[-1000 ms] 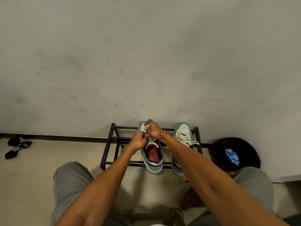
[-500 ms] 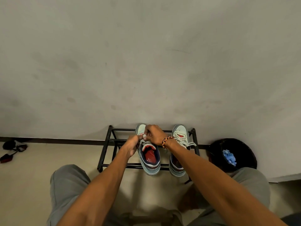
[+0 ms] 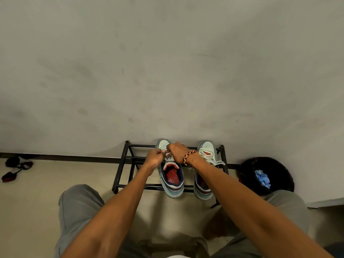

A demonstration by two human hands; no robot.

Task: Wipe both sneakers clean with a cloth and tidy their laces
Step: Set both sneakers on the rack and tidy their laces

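Both hands meet over the laces (image 3: 168, 156) of the left sneaker (image 3: 172, 175): the left hand (image 3: 155, 159) has its fingers curled in on the near-left side of the lacing, and the right hand (image 3: 176, 151), a braided bracelet (image 3: 188, 157) at its wrist, is bunched just beyond it with its knuckles toward the toe. Each seems to be pinching a strand, though the strands themselves are mostly hidden under the fingers, so the exact hold cannot be made out. The hands sit this close, almost touching, probably because the lace ends are being drawn up or knotted right at the tongue, which needs opposed pulls from both sides. The sneaker stands on a black metal rack (image 3: 122, 164) against the wall, heel toward the person and toe far, which leaves its opening and lacing facing up within easy reach. The right sneaker (image 3: 206, 155) stands just beside it on the same rack, partly crossed by the right forearm, its laces lying loose with one end trailing off to the right. A blue cloth (image 3: 262, 178) lies crumpled in a dark bin (image 3: 247, 170) at the far right, well apart from both hands, so wiping looks finished or set aside for now.
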